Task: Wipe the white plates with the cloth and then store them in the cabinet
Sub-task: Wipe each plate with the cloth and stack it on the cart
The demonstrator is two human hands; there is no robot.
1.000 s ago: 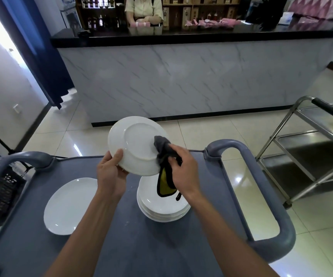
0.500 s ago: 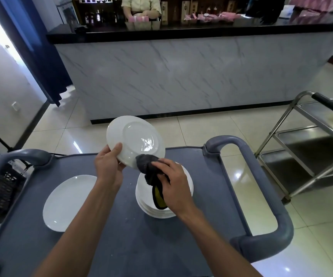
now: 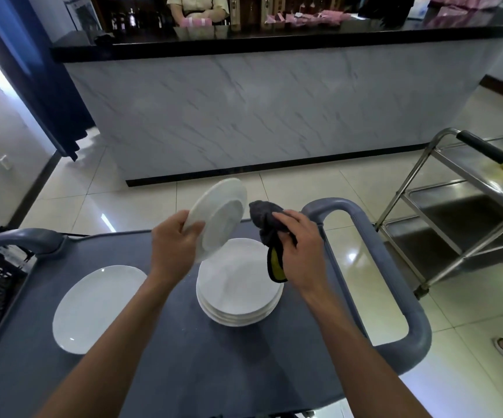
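Note:
My left hand (image 3: 174,239) grips a white plate (image 3: 221,215) by its left rim and holds it tilted on edge above the cart. My right hand (image 3: 300,245) holds a bunched grey and yellow cloth (image 3: 267,223) just right of that plate, near its rim. Below them a stack of white plates (image 3: 238,292) sits on the grey cart top (image 3: 184,357). A single white plate (image 3: 96,306) lies flat to the left of the stack.
The cart has grey loop handles at the right (image 3: 395,282) and left (image 3: 18,239). A steel trolley (image 3: 467,212) stands to the right on the tiled floor. A marble-fronted counter (image 3: 274,110) runs across ahead, with a person (image 3: 197,9) behind it.
My left hand turned the held plate from facing me to nearly edge-on. My right hand moved the cloth from the plate's lower face up to its right side.

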